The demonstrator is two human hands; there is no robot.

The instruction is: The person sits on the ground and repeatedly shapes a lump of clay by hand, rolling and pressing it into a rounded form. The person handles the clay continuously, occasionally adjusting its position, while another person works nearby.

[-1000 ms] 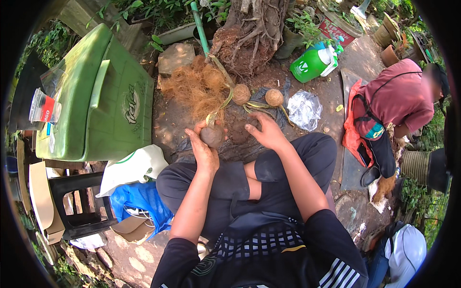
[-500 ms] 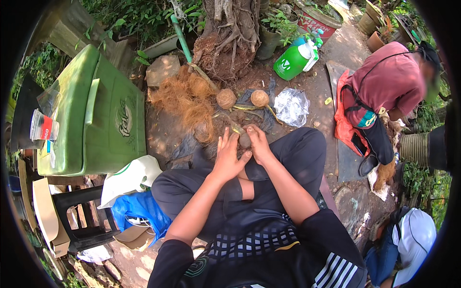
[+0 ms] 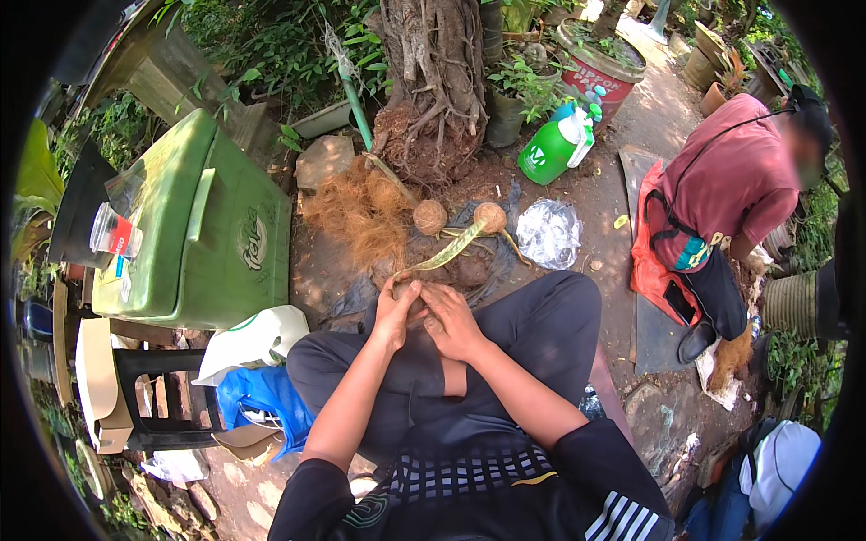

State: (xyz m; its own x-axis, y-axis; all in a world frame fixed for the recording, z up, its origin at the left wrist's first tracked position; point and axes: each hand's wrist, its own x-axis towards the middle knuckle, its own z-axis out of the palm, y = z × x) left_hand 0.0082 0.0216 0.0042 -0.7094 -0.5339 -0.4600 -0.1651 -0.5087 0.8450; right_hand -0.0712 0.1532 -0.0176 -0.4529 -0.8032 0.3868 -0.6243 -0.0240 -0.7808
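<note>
My left hand (image 3: 393, 316) and my right hand (image 3: 453, 320) meet above my crossed legs, fingers curled together. Between them they hold the base of a snake plant (image 3: 448, 256), whose long yellow-edged leaf sticks out above the fingers and bends to the right. Whatever surrounds its base is hidden inside my palms. Just ahead on the ground sit two round fibre-wrapped balls, a left one (image 3: 429, 216) and a right one (image 3: 490, 217). A loose pile of brown coconut fibre (image 3: 356, 216) spreads to their left. Dark soil (image 3: 474, 270) lies on a black plastic sheet beyond my hands.
A green cooler box (image 3: 239, 230) stands at left, near a blue bag (image 3: 257, 397). Clear crumpled plastic (image 3: 548, 236) and a green spray bottle (image 3: 550, 153) are ahead, right of a tree trunk (image 3: 433, 81). Another person (image 3: 731, 180) in a reddish shirt sits at right.
My hands have moved slightly nearer to me and closed together, covering the dark lump that showed between them. The leaf now points up and right. The view has shifted slightly.
</note>
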